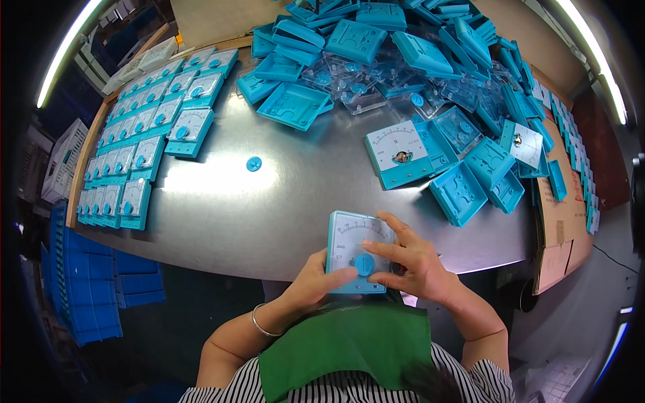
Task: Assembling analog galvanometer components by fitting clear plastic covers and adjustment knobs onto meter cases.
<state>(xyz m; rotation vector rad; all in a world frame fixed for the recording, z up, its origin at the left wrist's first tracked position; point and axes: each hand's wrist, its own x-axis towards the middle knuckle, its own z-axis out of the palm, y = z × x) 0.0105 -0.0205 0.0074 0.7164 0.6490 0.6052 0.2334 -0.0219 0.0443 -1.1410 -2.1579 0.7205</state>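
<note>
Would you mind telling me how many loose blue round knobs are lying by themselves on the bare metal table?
1: the loose blue knob lies alone on the metal table, right of the rows of finished meters. Others may be hidden in the pile.

Both forearms come up from the bottom of the view and bend in toward each other, so the hands meet just past the near edge of the worktop. Left hand (314, 282) sits lower, fingers curled, thumb stretched out to the right, and there's a thin silver bangle (263, 327) on that wrist. Right hand (415, 263) is a bit higher, knuckles up, fingers spread and pointing left, wrist cocked back. Bare forearms, elbows tucked close to the body.
</note>
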